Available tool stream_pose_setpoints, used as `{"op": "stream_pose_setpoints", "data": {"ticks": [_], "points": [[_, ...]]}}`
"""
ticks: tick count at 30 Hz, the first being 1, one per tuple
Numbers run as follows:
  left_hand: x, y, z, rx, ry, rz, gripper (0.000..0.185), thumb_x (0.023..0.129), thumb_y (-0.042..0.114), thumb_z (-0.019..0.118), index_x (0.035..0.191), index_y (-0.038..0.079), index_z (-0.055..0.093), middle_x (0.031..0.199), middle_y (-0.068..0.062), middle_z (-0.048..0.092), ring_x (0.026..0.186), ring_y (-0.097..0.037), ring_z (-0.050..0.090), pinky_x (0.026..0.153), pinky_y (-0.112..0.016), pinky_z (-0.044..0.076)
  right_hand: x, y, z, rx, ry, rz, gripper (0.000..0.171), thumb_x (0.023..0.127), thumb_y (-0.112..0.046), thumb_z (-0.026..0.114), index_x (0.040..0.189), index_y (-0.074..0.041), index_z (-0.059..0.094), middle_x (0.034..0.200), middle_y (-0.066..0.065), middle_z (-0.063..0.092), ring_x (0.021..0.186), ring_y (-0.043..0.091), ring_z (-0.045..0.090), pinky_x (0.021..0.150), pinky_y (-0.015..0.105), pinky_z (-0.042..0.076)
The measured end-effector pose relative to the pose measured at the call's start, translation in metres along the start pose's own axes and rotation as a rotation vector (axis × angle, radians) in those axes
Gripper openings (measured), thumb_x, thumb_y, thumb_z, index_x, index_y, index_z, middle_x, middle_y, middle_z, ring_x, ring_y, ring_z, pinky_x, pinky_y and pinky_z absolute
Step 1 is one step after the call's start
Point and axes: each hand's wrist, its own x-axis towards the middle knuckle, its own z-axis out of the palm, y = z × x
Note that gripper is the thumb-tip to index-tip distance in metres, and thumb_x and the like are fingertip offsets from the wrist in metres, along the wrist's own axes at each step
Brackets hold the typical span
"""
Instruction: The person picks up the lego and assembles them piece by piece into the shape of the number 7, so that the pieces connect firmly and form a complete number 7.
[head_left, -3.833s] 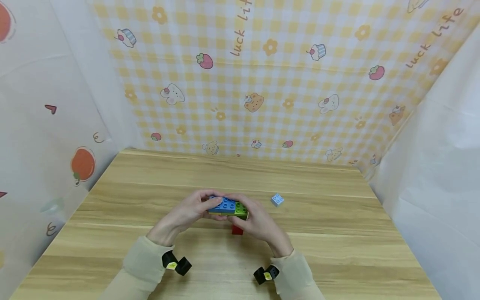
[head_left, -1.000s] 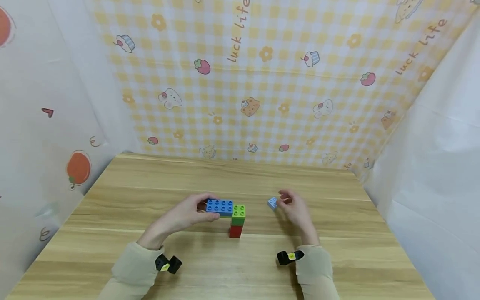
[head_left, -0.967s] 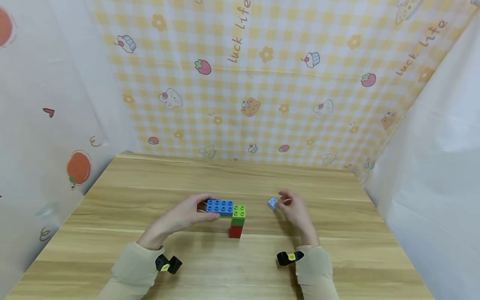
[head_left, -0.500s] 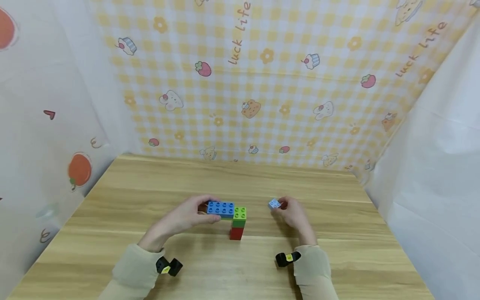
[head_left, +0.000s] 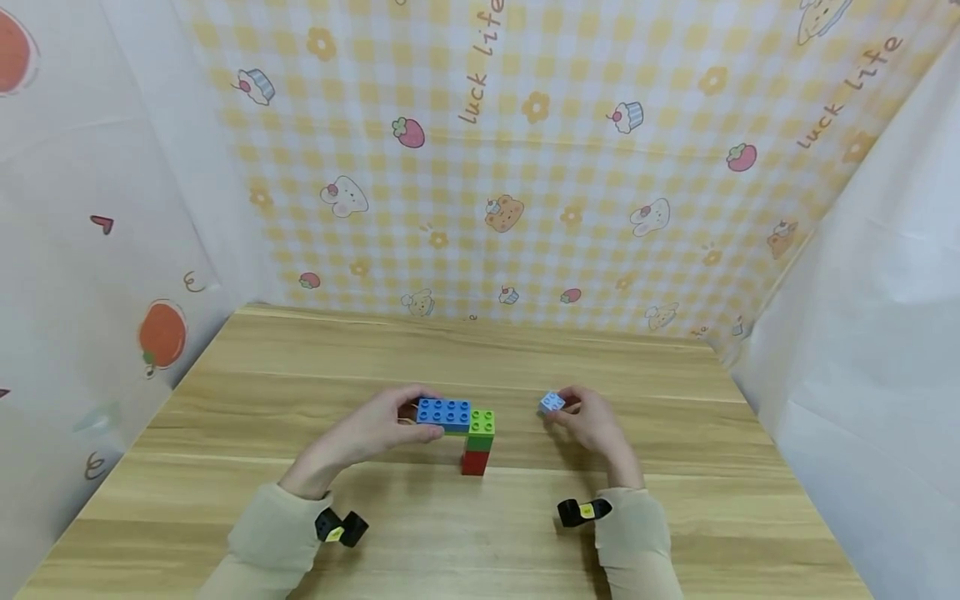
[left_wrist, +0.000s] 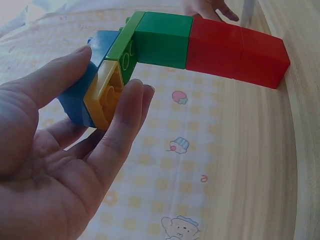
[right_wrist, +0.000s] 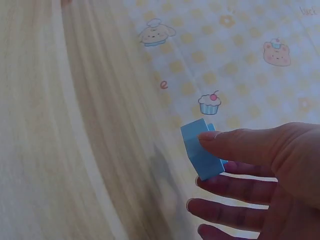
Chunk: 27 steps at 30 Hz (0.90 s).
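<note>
My left hand (head_left: 371,429) grips a blue toy building brick (head_left: 444,414) by its left end, thumb in front. This brick joins a lime-green brick (head_left: 482,422) atop a column of a green brick (head_left: 480,443) and red bricks (left_wrist: 215,47). Under the blue one, the left wrist view shows a yellow brick (left_wrist: 106,92) with its hollow underside exposed. The column's red foot appears to stand on the table. To the right, my right hand (head_left: 596,425) pinches a small light blue brick (head_left: 552,402) between thumb and fingers; whether it touches the table I cannot tell.
The wood-grain table (head_left: 720,500) spreads out around both hands. A yellow checked cloth (head_left: 465,175) hangs behind it, and white cloths rise at the left (head_left: 67,275) and right (head_left: 862,317). Black wrist cameras sit on both forearms.
Earlier both hands held the blue and green bricks together. My right hand has since moved right to the light blue brick and taken hold of it. My left hand stays on the blue brick.
</note>
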Motion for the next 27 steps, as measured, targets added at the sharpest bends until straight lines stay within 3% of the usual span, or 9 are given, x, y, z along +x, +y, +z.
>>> {"op": "stream_pose_setpoints", "data": {"ticks": [10, 19, 27], "points": [[0.0, 0.002, 0.0, -0.004, -0.001, -0.001, 0.045, 0.09, 0.025, 0.073, 0.127, 0.004, 0.058, 0.104, -0.006, 0.063, 0.092, -0.023, 0.059, 0.074, -0.031, 0.051, -0.007, -0.015, -0.011, 0.006, 0.015, -0.114, 0.032, 0.087, -0.013, 0.074, 0.116, -0.005, 0.064, 0.099, 0.006, 0.065, 0.084, 0.021, 0.059, 0.066, 0.033, 0.048], [-0.001, 0.002, 0.001, 0.0, 0.003, -0.003, 0.046, 0.09, 0.025, 0.073, 0.127, 0.003, 0.058, 0.104, -0.006, 0.062, 0.092, -0.022, 0.059, 0.074, -0.031, 0.051, -0.016, -0.031, -0.022, -0.018, 0.024, -0.234, 0.036, 0.089, -0.016, 0.073, 0.122, -0.005, 0.062, 0.11, 0.008, 0.064, 0.092, 0.021, 0.062, 0.072, 0.036, 0.051], [-0.002, 0.001, 0.001, -0.005, 0.002, -0.001, 0.046, 0.09, 0.025, 0.073, 0.127, 0.004, 0.058, 0.104, -0.006, 0.062, 0.093, -0.024, 0.059, 0.075, -0.031, 0.051, -0.026, -0.048, -0.027, -0.019, 0.042, -0.294, 0.037, 0.09, -0.016, 0.073, 0.124, -0.006, 0.062, 0.106, 0.005, 0.064, 0.092, 0.02, 0.062, 0.076, 0.038, 0.052]]}}
